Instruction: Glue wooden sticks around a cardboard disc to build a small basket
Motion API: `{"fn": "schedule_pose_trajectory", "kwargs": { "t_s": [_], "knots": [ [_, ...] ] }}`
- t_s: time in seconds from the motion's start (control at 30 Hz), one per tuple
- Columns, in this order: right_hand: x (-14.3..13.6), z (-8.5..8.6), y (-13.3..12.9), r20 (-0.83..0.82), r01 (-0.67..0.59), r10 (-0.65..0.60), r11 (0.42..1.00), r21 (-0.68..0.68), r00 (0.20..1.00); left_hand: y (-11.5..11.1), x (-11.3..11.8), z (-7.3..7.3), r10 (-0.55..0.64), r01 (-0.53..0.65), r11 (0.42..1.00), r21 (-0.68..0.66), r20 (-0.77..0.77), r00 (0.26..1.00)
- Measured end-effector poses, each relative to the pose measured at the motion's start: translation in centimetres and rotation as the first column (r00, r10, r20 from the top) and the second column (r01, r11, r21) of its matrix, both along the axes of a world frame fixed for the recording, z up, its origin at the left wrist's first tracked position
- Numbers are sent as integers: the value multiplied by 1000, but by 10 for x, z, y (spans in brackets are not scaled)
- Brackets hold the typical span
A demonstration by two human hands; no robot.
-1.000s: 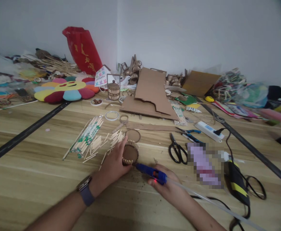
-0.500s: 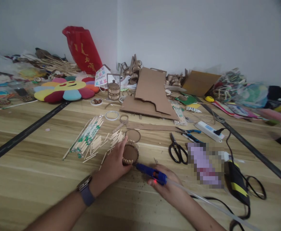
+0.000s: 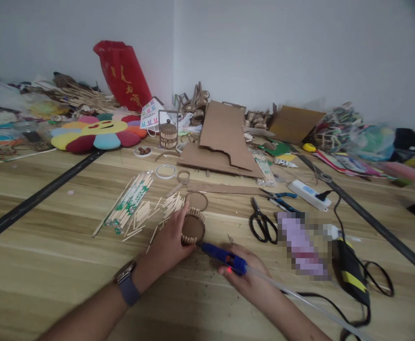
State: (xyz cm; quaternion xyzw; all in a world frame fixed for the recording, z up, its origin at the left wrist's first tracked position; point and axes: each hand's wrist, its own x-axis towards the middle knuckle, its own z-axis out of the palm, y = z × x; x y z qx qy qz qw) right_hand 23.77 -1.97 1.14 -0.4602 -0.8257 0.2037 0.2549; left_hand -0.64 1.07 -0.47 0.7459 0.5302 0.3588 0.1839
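Observation:
My left hand [image 3: 170,237] grips the left side of a small round cardboard base [image 3: 193,229] edged with short wooden sticks, thumb at the near rim and index finger stretched toward the far side. A blue glue gun [image 3: 221,255] is in my right hand [image 3: 250,274]; its nozzle meets or nearly meets the base's near rim, and a red light glows on its body. From its back runs a long clear glue stick [image 3: 299,298]. Just beyond the base lies a cardboard disc [image 3: 197,201]. Loose cut sticks [image 3: 173,203] are beside my left fingers.
Scissors [image 3: 262,225], pliers [image 3: 281,199] and a power strip [image 3: 310,194] lie to the right, near a black-and-yellow tool [image 3: 351,267] with its cord. Packaged sticks [image 3: 131,201] are at left. Cardboard sheets [image 3: 225,135] and a finished stick bucket [image 3: 168,134] stand farther back.
Almost nothing differs. Both hands keep their hold, and the glue gun's nozzle stays at the near rim; the view has shifted very slightly.

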Motion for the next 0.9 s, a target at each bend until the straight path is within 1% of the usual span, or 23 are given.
{"fn": "schedule_pose_trajectory", "kwargs": {
  "t_s": [0.27,0.4,0.47,0.57,0.63,0.7,0.73,0.8,0.83,0.9],
  "knots": [
    [-1,-4,-1,1,9,-9,998,58,1000,1,0,2,0,-1,1000,-13,-17,1000],
    [-3,-1,-1,-46,59,-57,997,46,997,-2,1,1,-10,9,1000,-28,-18,1000],
    [-3,2,0,-93,105,-104,994,11,990,-3,2,-1,-25,25,999,-33,-11,1000],
    [1,8,4,-181,189,-206,976,-108,962,-4,2,-3,-42,42,998,-44,3,999],
    [5,11,8,-230,273,-322,937,-218,919,-4,1,-1,-39,39,998,-56,7,999],
    [9,15,12,-314,324,-445,871,-369,839,-2,-1,4,-34,34,996,-86,10,999],
    [11,17,15,-373,309,-497,833,-460,784,-2,-2,6,-32,34,993,-111,17,999],
    [13,21,19,-479,207,-578,754,-623,661,0,-4,12,-36,44,986,-162,49,998],
    [14,23,22,-510,148,-610,717,-681,607,0,-5,14,-42,54,982,-181,68,997],
    [15,25,25,-534,52,-646,662,-747,546,1,-7,17,-54,73,977,-203,99,994]
  ]
}}
